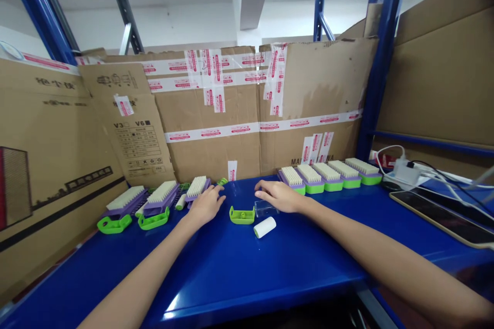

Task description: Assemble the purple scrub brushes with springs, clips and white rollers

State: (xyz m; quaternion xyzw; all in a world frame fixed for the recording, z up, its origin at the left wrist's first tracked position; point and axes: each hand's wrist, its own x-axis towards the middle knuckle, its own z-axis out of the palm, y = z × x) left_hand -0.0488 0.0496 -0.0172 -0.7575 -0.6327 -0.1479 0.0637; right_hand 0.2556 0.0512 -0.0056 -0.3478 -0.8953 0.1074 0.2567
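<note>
Left hand (206,204): lay flat, fingers spread, on the purple brush (196,188) at 11 o'clock, gripping nothing.
Right hand (278,196): fingers curled loosely over the clear cap (266,208), steadying it.
Green base (242,215), white roller (265,227): loose between the hands on the table (231,267).
5 finished brushes (330,174): lined up at 1 o'clock, apparently out of the way.

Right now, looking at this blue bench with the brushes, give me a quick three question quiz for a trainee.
1. True or false: the right hand rests on a clear plastic piece.
2. Which lies nearest the camera: A the white roller, B the green handle part, C the phone?
3. Fill in: the left hand touches a purple ____.

Key: 1 true; 2 A; 3 brush.
</note>
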